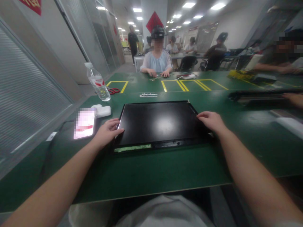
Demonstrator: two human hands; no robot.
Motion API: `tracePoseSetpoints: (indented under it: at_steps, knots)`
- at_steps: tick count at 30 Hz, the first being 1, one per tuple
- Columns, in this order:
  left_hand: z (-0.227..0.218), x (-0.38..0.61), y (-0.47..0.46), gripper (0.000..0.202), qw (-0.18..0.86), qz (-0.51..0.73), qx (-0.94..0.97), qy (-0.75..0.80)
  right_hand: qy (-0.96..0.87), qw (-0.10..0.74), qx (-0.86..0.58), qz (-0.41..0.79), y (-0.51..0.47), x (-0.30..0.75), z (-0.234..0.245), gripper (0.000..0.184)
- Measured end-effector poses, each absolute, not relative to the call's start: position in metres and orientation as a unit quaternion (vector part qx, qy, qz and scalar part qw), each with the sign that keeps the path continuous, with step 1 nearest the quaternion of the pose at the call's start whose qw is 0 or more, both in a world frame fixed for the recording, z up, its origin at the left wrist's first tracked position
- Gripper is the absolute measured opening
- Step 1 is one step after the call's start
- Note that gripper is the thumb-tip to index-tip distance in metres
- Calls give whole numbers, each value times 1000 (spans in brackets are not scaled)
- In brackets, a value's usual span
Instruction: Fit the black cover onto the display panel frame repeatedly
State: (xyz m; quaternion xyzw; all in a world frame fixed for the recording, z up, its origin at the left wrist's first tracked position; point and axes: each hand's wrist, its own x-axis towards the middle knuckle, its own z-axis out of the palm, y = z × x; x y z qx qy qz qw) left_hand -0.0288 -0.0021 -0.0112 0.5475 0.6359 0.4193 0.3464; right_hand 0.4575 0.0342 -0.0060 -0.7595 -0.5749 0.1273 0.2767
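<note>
A glossy black display panel lies screen up on the green table, with a ceiling light reflected in it. Along its near edge runs a strip, green on the left part and black on the rest. My left hand grips the panel's left edge, thumb over the top and fingers along the side. At the right edge, my right hand pinches the panel between thumb and fingers; some fingertips are hidden.
Left of the panel are a lit phone, a white case, a water bottle and red-handled scissors. Small white pieces lie beyond it. A person sits opposite; another person's hand touches a dark frame at right.
</note>
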Motion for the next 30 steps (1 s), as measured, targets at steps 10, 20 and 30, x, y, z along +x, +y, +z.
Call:
tracePoseSetpoints:
  at_steps: [10, 20, 30]
  knots:
    - [-16, -33, 0, 42, 336, 400, 566, 638, -574, 291, -755, 126, 37, 462, -11, 16]
    - [-20, -34, 2, 42, 333, 396, 574, 635, -582, 297, -746, 128, 37, 463, -11, 16]
    - [-24, -38, 4, 45, 309, 376, 598, 636, -574, 281, -759, 128, 35, 458, -6, 17]
